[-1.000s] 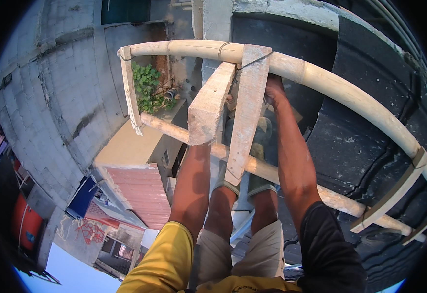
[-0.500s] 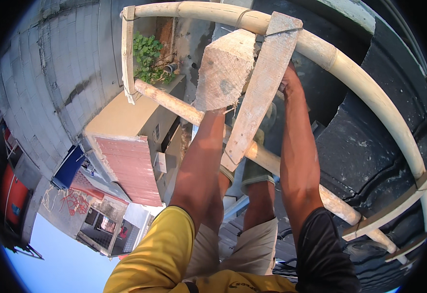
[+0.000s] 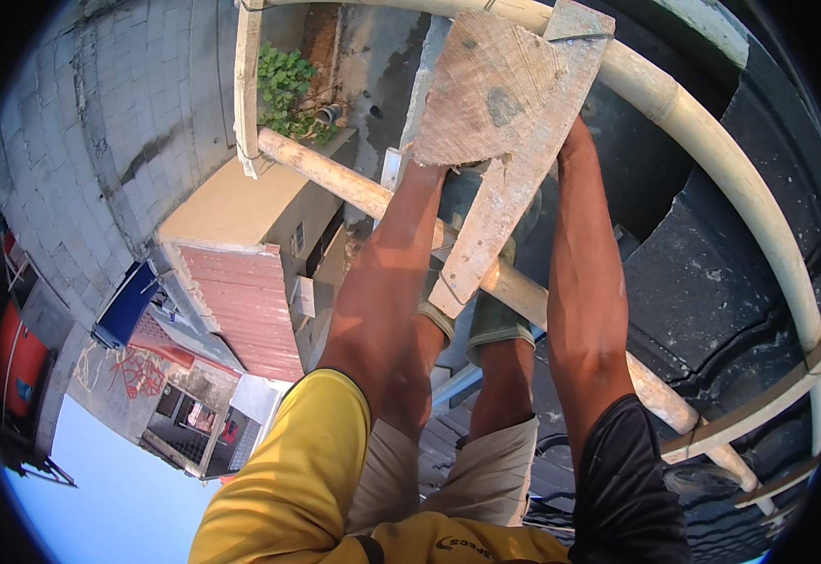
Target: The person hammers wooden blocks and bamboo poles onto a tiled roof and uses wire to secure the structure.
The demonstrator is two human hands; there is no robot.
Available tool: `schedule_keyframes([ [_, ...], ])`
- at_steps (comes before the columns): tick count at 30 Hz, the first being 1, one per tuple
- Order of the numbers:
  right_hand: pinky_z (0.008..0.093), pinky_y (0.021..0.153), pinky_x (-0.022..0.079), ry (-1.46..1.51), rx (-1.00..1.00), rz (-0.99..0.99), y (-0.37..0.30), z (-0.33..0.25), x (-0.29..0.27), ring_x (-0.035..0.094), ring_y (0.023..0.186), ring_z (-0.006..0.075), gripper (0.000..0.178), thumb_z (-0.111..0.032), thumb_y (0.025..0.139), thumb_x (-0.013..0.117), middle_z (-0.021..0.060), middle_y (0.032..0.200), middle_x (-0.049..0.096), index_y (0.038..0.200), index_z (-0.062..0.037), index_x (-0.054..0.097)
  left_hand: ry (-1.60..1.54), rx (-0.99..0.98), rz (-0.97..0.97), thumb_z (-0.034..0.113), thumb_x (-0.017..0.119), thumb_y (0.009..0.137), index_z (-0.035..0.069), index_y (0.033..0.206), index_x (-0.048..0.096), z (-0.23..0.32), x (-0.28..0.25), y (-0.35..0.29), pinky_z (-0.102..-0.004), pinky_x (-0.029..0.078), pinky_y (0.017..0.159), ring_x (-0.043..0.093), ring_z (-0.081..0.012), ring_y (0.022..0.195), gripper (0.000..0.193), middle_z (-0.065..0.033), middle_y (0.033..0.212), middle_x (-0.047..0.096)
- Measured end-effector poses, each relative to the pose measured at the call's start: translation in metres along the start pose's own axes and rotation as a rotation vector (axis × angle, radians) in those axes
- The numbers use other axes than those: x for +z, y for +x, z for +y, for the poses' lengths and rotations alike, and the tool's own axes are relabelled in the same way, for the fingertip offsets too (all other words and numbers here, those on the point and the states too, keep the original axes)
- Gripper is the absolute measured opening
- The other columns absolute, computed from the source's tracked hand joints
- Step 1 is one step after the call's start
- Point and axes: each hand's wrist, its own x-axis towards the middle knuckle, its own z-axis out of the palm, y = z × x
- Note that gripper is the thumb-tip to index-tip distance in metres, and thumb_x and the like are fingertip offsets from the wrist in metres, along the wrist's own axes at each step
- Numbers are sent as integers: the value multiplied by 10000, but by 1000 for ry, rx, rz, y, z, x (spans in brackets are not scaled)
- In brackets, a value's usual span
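A thick, rough-sawn timber beam (image 3: 485, 89) points its cut end up at me between my arms. My left hand (image 3: 431, 173) reaches under its near edge; only the wrist shows and the fingers are hidden. My right hand (image 3: 576, 141) passes behind a flat wooden crosspiece (image 3: 523, 179), its fingers out of sight as well. That crosspiece is tied with wire across two bamboo poles of a ladder-like frame, the upper pole (image 3: 655, 89) and the lower pole (image 3: 518, 293). The beam's end overlaps the crosspiece's upper part.
More crosspieces join the poles at the left (image 3: 247, 85) and right (image 3: 758, 404). Dark roof sheets (image 3: 702, 263) lie to the right. A grey block wall (image 3: 138, 122), a green plant (image 3: 283, 89) and a reddish sheet roof (image 3: 241, 301) are at the left, lower down.
The beam's end has shifted up and to the right, and now overlaps the crosspiece. My left hand has moved up with it; my right hand is further behind the crosspiece.
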Motion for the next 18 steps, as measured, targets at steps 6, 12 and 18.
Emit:
schedule_keyframes([
  [6,347,706,598,8,-16,-5,-6,1,3,707,844,216,360,-193,913,683,140,1068,705,1203,17,638,42,82,91,126,634,929,-68,1129,619,-30,3,-8,-314,475,917,612,-190,995,279,-118,1083,648],
  [12,343,722,596,13,-81,-15,-1,12,9,706,857,212,359,-206,910,688,138,1065,708,1193,11,649,44,96,147,212,705,893,-105,1124,643,-12,18,-21,-314,500,811,638,-176,871,397,-132,999,697],
  [18,339,738,594,31,-137,-18,3,21,11,704,870,209,358,-219,907,694,136,1062,712,1184,5,661,917,343,380,283,755,847,-155,1009,664,40,96,-65,-348,517,741,673,-223,781,476,-254,897,712],
])
